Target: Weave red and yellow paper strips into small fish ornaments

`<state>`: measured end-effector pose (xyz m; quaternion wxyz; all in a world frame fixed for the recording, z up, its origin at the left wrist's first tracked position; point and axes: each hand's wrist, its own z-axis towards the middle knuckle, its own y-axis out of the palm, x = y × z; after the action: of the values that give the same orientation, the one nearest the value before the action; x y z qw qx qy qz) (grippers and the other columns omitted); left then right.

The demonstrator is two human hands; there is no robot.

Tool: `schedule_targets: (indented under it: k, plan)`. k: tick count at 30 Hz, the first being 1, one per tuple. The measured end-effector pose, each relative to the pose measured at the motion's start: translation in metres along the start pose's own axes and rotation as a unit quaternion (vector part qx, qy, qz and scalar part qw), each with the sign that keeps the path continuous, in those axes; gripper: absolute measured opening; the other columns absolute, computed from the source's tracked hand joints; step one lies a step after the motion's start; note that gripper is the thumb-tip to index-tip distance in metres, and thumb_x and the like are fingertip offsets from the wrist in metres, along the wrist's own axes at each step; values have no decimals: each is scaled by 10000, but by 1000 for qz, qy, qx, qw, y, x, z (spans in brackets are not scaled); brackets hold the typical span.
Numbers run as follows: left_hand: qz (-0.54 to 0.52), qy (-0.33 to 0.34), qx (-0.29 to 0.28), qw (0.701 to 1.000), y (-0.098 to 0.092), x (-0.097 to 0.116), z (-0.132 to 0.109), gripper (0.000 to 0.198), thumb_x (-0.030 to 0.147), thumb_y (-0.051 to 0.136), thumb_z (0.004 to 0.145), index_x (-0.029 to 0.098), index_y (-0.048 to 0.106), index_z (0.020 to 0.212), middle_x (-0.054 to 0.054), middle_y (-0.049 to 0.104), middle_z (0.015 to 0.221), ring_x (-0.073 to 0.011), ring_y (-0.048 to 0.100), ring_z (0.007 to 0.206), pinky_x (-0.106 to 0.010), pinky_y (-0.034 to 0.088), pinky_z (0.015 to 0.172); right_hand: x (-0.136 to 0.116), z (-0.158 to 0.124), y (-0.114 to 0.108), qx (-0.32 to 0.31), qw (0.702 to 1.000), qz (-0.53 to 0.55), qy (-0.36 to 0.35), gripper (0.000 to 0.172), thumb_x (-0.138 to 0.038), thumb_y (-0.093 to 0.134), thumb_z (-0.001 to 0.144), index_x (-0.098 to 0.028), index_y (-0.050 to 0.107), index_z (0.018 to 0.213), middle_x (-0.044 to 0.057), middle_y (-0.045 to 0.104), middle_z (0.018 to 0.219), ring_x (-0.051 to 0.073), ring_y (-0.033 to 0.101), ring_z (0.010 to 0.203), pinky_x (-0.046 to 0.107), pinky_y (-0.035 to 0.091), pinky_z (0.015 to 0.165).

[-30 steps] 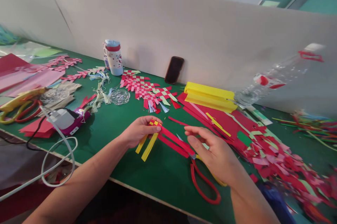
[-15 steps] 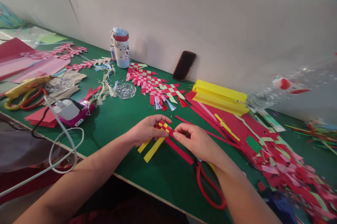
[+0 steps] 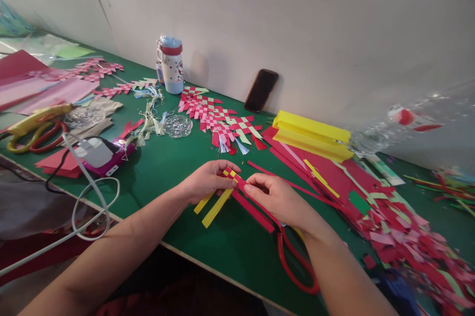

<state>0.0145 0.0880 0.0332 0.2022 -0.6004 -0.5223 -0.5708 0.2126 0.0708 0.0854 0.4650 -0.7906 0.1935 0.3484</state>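
Note:
Between my hands is a small woven piece of red and yellow paper strips (image 3: 230,174). My left hand (image 3: 208,181) pinches its left side between thumb and fingers. Yellow strip ends (image 3: 217,208) hang below it toward the table's front edge. My right hand (image 3: 276,198) is closed, thumb and fingertips on a red strip at the weave's right side. Another red strip end (image 3: 254,212) runs down to the right. Red-handled scissors (image 3: 297,266) lie beneath my right wrist, their blades hidden.
Finished woven pieces with tassels (image 3: 218,118) lie behind my hands. A bottle (image 3: 172,66) and a phone (image 3: 261,89) stand by the wall. Folded yellow paper (image 3: 313,135) and paper scraps (image 3: 411,247) are at right. A white cable (image 3: 92,192) loops at left.
My right fingers have shifted slightly on the weave, and a red strip now shows stretched along beneath my right hand. My left hand keeps its hold. The view has moved slightly.

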Motion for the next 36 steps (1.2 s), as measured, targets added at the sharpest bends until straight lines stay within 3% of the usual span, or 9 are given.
schedule_targets:
  k: [9, 15, 20, 25, 30, 36]
  plan:
    - [-18, -8, 23, 1000, -2, 2, 1, 319, 242, 807, 662, 140, 656, 924, -1, 636, 686, -79, 544, 524, -194, 377, 471, 7, -2, -1, -14, 1000, 6, 15, 362, -518, 498, 893, -198, 627, 787, -47, 507, 629, 108, 432, 550, 241, 349, 518]
    - [-36, -11, 13, 999, -2, -1, 1, 348, 319, 826, 675, 150, 639, 914, -9, 644, 722, -117, 617, 571, -223, 459, 508, 5, 0, 2, -15, 999, 42, 12, 314, -513, 546, 872, -215, 636, 911, -36, 597, 749, 124, 514, 645, 247, 398, 596]
    - [-44, -7, 23, 999, 0, -1, 2, 293, 300, 817, 691, 146, 605, 823, 14, 623, 652, -109, 615, 519, -207, 446, 487, 1, 4, 6, -16, 999, 34, 31, 321, -506, 563, 846, -204, 553, 737, -62, 486, 620, 103, 446, 555, 235, 342, 521]
    - [-41, -1, 38, 998, 0, -1, 3, 240, 249, 802, 709, 135, 617, 809, 22, 611, 623, -83, 584, 488, -192, 418, 481, 1, 8, 8, -33, 999, 32, 29, 340, -494, 573, 837, -204, 492, 680, -69, 422, 597, 98, 407, 553, 233, 314, 511]
    - [-37, -6, 43, 998, 0, 0, 2, 251, 254, 799, 711, 130, 614, 824, 11, 618, 637, -100, 601, 501, -206, 434, 488, 2, 9, 8, -33, 999, 32, 26, 335, -501, 570, 841, -199, 520, 703, -62, 430, 615, 101, 407, 570, 234, 313, 516]
    - [-3, -30, 25, 999, -3, 3, 0, 306, 300, 751, 756, 146, 611, 980, -30, 667, 793, -129, 641, 609, -240, 485, 535, 5, 7, 3, -23, 999, 35, 30, 316, -503, 554, 860, -198, 601, 790, -48, 521, 663, 110, 459, 596, 235, 358, 550]
